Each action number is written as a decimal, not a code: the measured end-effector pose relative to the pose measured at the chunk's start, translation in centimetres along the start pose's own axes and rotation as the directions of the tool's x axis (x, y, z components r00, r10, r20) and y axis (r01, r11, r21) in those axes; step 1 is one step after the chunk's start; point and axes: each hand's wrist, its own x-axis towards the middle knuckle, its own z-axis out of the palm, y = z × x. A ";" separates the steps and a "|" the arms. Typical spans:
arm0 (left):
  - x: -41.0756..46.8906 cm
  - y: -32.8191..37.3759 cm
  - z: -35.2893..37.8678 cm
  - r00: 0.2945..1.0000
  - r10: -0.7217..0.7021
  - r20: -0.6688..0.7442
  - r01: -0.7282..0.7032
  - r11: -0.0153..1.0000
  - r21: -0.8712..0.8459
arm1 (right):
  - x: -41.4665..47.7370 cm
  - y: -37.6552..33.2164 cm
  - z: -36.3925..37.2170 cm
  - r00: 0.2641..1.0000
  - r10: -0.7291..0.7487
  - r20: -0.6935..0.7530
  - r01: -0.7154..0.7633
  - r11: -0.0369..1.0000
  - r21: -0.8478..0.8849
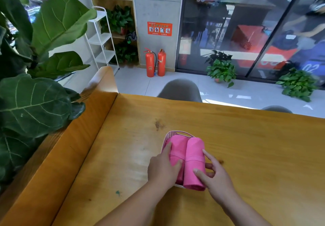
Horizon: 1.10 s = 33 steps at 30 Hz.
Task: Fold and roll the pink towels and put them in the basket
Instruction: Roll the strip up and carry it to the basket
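Note:
A small pink-white basket (182, 134) stands on the wooden table (246, 138) just in front of me. Two rolled pink towels lie side by side in it. The left roll (177, 148) sits low in the basket. The right roll (194, 162) lies higher and sticks out over the near rim. My left hand (162, 168) is on the left roll, thumb on top and fingers along its outer side. My right hand (215, 173) holds the right roll between thumb and fingers.
A big leafy plant (35, 94) crowds the left side beside a wooden bench back (103, 80). Two grey chair backs (181, 90) rise past the table's far edge. Two red fire extinguishers (155, 63) and potted plants stand on the floor beyond.

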 end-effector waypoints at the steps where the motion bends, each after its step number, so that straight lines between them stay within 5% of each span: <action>1: -0.8 0.0 0.3 1.000 -0.019 -0.016 0.017 0.996 -0.083 | -0.5 0.5 -0.5 1.000 0.010 -0.003 -0.010 1.000 0.010; 6: -2.6 0.0 0.2 0.987 -0.113 -0.114 0.075 0.953 -0.293 | -1.4 1.1 -2.1 1.000 0.013 -0.004 -0.013 0.997 0.073; 10: -1.8 0.4 -0.9 0.989 -0.129 -0.074 0.120 0.986 -0.113 | -1.0 0.0 -1.4 1.000 -0.010 -0.006 0.010 0.999 0.048; 17: -1.2 0.6 -0.7 0.998 0.048 0.027 -0.051 0.992 0.116 | -0.1 -0.7 0.7 0.997 -0.075 0.019 0.076 0.895 -0.439; 26: -1.6 0.6 -0.4 0.991 0.128 -0.036 -0.125 0.988 0.092 | -0.7 0.2 0.5 0.996 -0.083 0.034 0.089 0.867 -0.491; 33: -0.2 -0.5 -1.8 0.965 0.225 0.134 -0.239 0.965 0.103 | -0.8 1.0 0.8 0.991 -0.133 -0.001 0.115 0.861 -0.495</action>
